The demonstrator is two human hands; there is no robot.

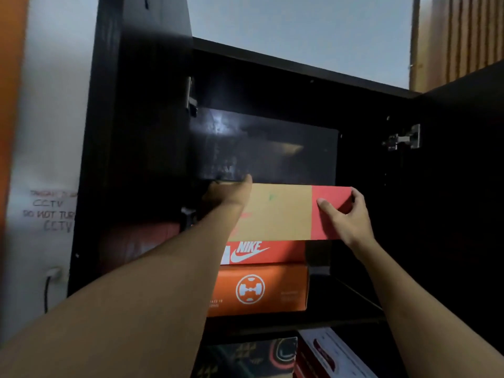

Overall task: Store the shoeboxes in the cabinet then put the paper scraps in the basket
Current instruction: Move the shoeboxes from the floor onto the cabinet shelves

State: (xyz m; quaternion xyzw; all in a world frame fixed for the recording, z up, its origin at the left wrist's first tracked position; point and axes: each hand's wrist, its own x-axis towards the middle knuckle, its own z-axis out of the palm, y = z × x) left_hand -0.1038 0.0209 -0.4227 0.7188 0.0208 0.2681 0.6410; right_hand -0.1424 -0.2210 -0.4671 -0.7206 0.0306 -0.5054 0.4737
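The tan and red shoebox (283, 212), centre of frame, is sitting on top of a red Nike box (261, 252), which is itself lying on an orange box (259, 290); all three are stacked on the upper shelf inside the black cabinet (272, 83). The top box is overhanging the Nike box to the right, so it's not lined up w/ the stack.

The left hand (229, 195) is reaching along the box's left end, fingers going round the far corner and mostly hidden, so can't tell how they're curled. The right hand (346, 216) is gripping the red right end: thumb pressing on the front face, fingers hooking over the top edge.

Both cabinet doors are standing open, left door (136, 105) upper left of frame, right door (463, 159) at right w/ a metal hinge (403, 140) showing. More boxes (313, 353) are sitting on the shelf below, bottom centre.

Step in hand, as I read it: storing shoeboxes, w/ this one being seated on the stack. Next move prob calls for sliding it left and back till flush, then letting go w/ both hands. No paper scraps or basket in view, so that part is looking not yet begun.
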